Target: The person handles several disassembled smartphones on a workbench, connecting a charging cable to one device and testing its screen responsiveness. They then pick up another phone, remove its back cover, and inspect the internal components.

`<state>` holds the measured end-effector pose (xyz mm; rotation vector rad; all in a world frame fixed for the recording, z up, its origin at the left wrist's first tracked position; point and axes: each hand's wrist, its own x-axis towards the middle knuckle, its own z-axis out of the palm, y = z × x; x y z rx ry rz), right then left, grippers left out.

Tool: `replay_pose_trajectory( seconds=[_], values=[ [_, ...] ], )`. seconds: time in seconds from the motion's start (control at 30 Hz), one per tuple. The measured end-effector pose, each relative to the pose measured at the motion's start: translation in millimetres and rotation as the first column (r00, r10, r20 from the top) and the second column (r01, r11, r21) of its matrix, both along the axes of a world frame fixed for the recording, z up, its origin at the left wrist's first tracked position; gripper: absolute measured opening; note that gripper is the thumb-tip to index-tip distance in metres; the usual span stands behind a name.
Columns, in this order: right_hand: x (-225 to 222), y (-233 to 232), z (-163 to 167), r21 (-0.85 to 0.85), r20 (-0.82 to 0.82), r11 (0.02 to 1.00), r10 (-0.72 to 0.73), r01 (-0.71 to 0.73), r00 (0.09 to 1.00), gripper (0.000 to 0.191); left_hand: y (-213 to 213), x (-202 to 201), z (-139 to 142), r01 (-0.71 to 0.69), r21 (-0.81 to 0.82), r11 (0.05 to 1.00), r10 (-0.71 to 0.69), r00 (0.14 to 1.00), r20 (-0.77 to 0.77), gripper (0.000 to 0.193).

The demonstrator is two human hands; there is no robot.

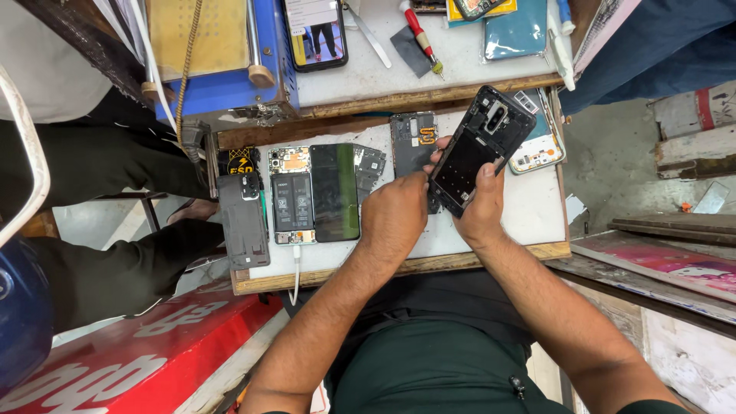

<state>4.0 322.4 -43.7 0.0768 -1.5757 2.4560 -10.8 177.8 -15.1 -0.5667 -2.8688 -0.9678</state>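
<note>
Both hands, left hand (pixel 395 217) and right hand (pixel 481 207), have fingers closed around a black phone frame (pixel 479 149) above the counter (pixel 529 215).

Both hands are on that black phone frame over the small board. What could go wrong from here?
1. The phone frame is held tilted above the board; if the right hand or left hand loosens its grip, it may drop onto the back cover.
2. The opened phone lies exposed nearby; an elbow could knock it.
</note>
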Motion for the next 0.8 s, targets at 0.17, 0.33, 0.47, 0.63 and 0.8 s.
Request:
replay_pose_trajectory(
  seconds=[0.17,0.33,0.47,0.63,0.8],
  values=[
    [-2,0,0,0.001,0.001,1.0,-0.007,0.007,1.0,0.075,4,3,-6,0.001,0.019,1.0,0.001,0.998,-0.07,0.005],
    [-2,3,0,-0.027,0.013,1.0,-0.004,0.004,1.0,0.075,6,2,-10,0.005,-0.017,1.0,-0.007,0.994,-0.113,0.008],
    [-1,5,-2,-0.033,0.016,0.999,0.011,-0.01,1.0,0.072,2,1,-15,0.056,-0.047,0.997,-0.065,0.975,-0.215,0.012],
    [-3,5,-5,-0.096,0.036,0.995,0.021,-0.017,0.999,0.07,6,5,-17,0.053,-0.112,0.992,-0.083,0.956,-0.282,0.01],
    [-1,6,-5,-0.055,0.018,0.998,-0.004,0.005,1.0,0.07,12,5,-14,0.008,-0.062,0.998,-0.025,0.962,-0.272,0.014]
  ],
)
